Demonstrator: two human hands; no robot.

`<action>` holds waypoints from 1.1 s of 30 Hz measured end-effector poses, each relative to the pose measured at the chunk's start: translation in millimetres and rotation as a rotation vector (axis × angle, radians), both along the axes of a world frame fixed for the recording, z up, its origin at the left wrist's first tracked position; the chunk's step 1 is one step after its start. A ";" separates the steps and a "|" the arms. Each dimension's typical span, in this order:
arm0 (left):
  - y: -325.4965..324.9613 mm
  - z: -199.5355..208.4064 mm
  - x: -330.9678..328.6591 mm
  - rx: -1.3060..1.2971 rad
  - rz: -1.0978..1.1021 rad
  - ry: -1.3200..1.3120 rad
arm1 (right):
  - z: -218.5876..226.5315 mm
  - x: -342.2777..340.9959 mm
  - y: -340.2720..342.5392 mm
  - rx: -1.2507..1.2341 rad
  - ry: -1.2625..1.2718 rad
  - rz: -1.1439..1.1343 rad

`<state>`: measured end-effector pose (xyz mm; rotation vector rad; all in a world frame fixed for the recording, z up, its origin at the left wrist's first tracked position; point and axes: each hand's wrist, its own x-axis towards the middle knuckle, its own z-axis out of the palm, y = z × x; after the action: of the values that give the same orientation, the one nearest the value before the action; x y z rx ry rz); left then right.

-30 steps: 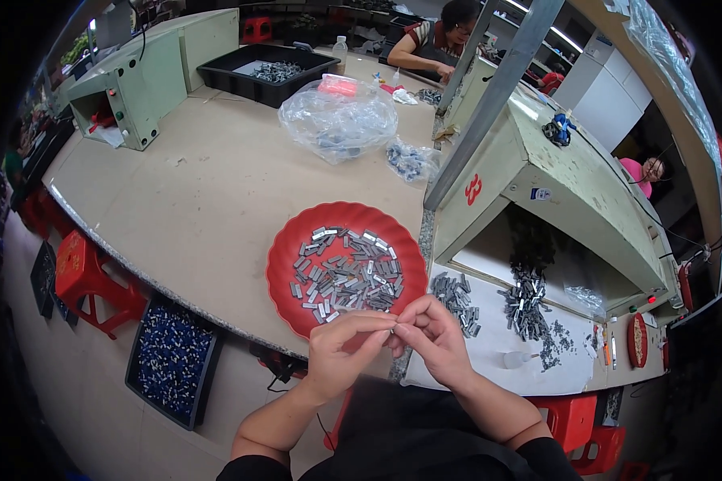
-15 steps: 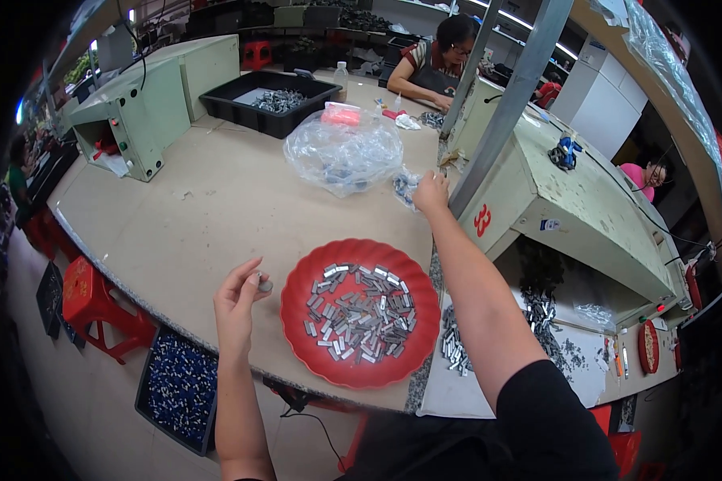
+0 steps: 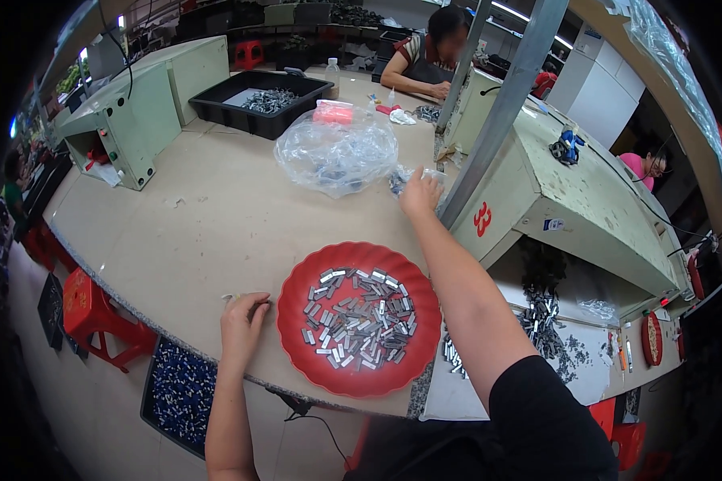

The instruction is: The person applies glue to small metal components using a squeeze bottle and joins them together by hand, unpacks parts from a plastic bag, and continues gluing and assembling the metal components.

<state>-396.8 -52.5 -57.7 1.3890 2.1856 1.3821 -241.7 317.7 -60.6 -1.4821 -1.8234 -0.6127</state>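
Note:
A red scalloped plastic tray (image 3: pixel 359 386) holds many short grey and silvery metal pieces (image 3: pixel 363 317). To its left, at the table's edge, my left hand (image 3: pixel 245 321) has its fingers bent inward. What they hold, if anything, is hidden, though a tiny pale bit shows by the fingertips. My right arm stretches past the tray's right side. Beyond the tray, my right hand (image 3: pixel 421 195) reaches down with curled fingers at a small clear plastic bag (image 3: pixel 398 181) with blue bits in it. The right fingertips are out of sight against the bag.
A large clear plastic bag (image 3: pixel 337 152) lies beside the small one. Behind stand a black bin (image 3: pixel 253 120) of metal parts and a bottle (image 3: pixel 332 78). A metal post (image 3: pixel 501 116) and green machine housing (image 3: pixel 569 204) rise at right. A co-worker (image 3: pixel 425 60) sits across.
My left hand has turned over and lowered to the table; the grey piece that showed at its fingers is out of sight. My right hand has shifted slightly left over the small bag.

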 end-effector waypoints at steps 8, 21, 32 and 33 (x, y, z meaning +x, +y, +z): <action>35.8 47.1 1.7 0.174 -0.118 0.309 | -8.2 -0.9 -86.5 -0.659 -0.117 0.712; 239.3 46.2 37.7 -0.720 -0.117 0.274 | 32.5 10.2 -6.5 -0.682 -0.072 0.150; 237.7 10.2 13.0 -0.118 -0.010 -0.060 | 56.2 4.9 -17.9 -0.795 0.575 0.290; 233.4 8.5 14.3 -0.154 -0.083 -0.096 | 52.1 6.5 -18.4 -0.748 0.410 0.246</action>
<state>-382.5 180.9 -49.2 1.3148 2.0996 1.1989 -235.3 299.3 -8.5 -1.6284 -1.9336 0.5262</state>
